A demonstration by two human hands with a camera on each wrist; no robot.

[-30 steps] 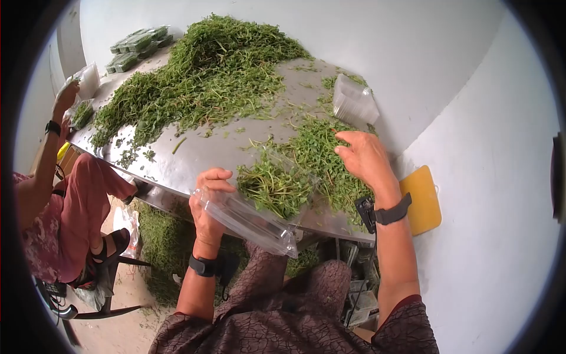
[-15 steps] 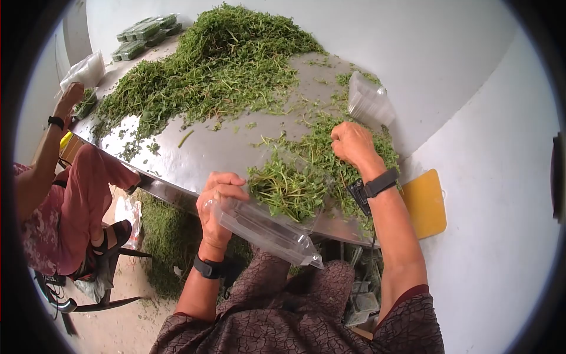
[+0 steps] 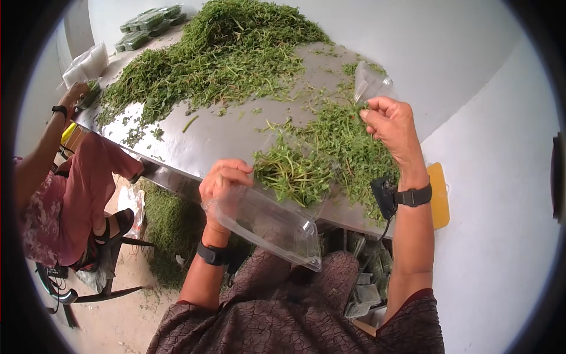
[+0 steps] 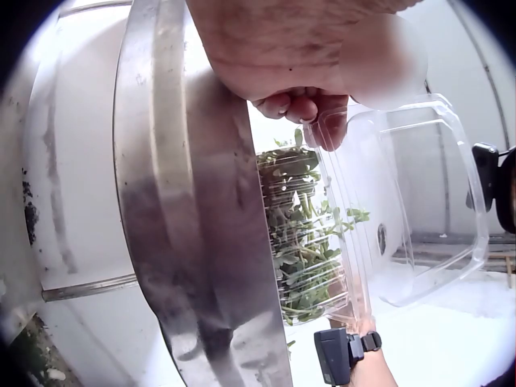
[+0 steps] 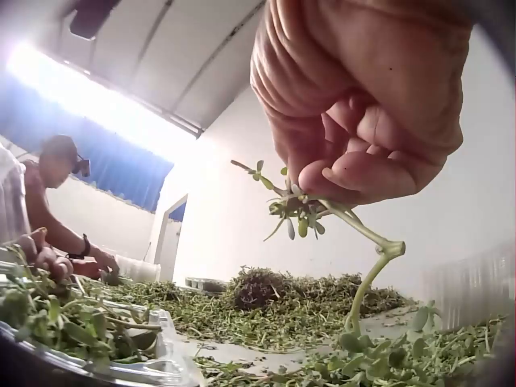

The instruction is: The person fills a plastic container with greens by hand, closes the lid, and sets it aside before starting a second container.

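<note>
My left hand (image 3: 223, 180) grips a clear plastic clamshell box (image 3: 268, 230) at its hinged side, the lid tilted open toward my lap. Leafy green stems (image 3: 292, 177) fill the base of the box at the table's front edge. In the left wrist view, curled fingertips (image 4: 302, 109) sit at the rim of the clear plastic. Over the loose greens to the right is my right hand (image 3: 392, 127). Its thumb and finger pinch a leafy sprig (image 5: 393, 248), seen in the right wrist view with its bent stem hanging down to the greens.
A large heap of greens (image 3: 206, 65) covers the metal table (image 3: 227, 135). Nested clear boxes (image 3: 371, 82) stand by the wall; filled boxes (image 3: 150, 23) are stacked at the back left. Another person's hand (image 3: 75, 93) works at the left. A yellow board (image 3: 438, 197) leans at the right.
My right hand dipped to the loose greens, then rose and moved right, pinching a sprig. My left hand keeps hold of the clamshell box, whose lid now tilts more toward me.
</note>
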